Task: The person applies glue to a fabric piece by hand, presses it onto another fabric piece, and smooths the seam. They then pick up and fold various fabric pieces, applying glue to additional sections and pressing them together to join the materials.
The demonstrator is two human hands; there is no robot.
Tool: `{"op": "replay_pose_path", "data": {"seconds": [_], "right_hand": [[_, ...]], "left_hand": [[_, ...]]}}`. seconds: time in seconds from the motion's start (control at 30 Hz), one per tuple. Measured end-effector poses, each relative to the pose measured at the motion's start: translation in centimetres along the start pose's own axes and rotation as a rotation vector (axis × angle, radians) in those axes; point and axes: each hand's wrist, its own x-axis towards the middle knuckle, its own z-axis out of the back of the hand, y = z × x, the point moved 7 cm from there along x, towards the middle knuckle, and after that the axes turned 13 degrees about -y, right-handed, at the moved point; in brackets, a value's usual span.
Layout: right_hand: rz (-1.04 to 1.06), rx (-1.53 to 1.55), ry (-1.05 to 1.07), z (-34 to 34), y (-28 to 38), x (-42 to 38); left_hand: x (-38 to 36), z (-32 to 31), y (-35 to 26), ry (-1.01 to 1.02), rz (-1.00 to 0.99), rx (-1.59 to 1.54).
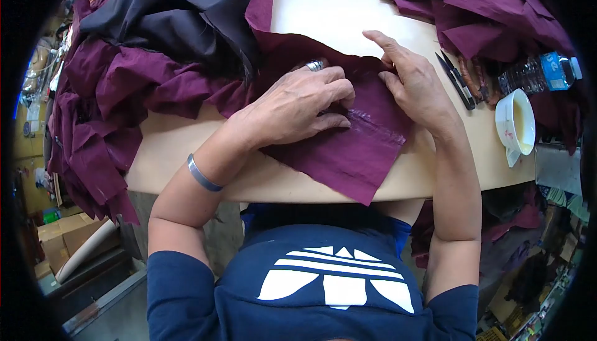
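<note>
A maroon piece of cloth [354, 160] lies over the front of the pale table, with a whitish, shiny streak across it. My left hand [305, 101], wearing a ring, rests on this cloth with bent fingers and thumb drawn together on it. Part of the cloth under that palm is hidden. At the cloth's right edge is my right hand [415, 86]. Its index finger points out past the far edge and its thumb is apart, near the cloth; the other fingers are partly hidden.
Maroon and black cloth [186, 23] is heaped on the left, with more maroon cloth [491, 5] at the far right. Dark pointed tools [457, 79], a white cup [516, 123] with yellowish contents and a plastic bottle [541, 73] stand or lie along the right side of the table [180, 148].
</note>
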Motion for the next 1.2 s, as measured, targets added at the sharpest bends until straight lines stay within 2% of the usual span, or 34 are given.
{"op": "replay_pose_path", "data": {"seconds": [0.07,0.17,0.3,0.4,0.6,0.83,1.03,1.13,1.2], "right_hand": [[0.036,0.005,-0.024,0.1,0.1,0.0],[0.060,0.072,-0.069,0.1,-0.3,0.0],[0.040,0.111,-0.085,0.0,-0.5,0.0],[-0.040,0.061,-0.010,0.0,-0.3,0.1],[-0.026,0.040,-0.032,0.1,-0.3,0.1],[-0.016,0.082,-0.026,0.1,-0.2,0.1],[0.027,0.082,-0.034,0.2,-0.1,0.0],[0.026,0.061,-0.032,0.2,0.0,0.0],[0.024,0.047,-0.026,0.2,0.0,0.1]], "left_hand": [[0.0,0.5,-0.1,-0.059,-0.021,0.034],[-0.5,1.5,1.0,-0.053,0.087,0.098],[-0.7,1.3,1.7,0.067,0.192,0.078],[-0.9,1.1,1.4,0.054,0.149,0.069],[-0.8,0.7,0.1,-0.101,-0.020,0.063],[-0.4,0.3,0.4,0.039,0.091,0.012],[-0.4,0.2,0.4,0.056,0.095,0.021],[-0.2,0.2,-0.9,-0.132,-0.068,0.002],[0.1,-0.7,-1.4,-0.126,-0.100,0.013]]}}
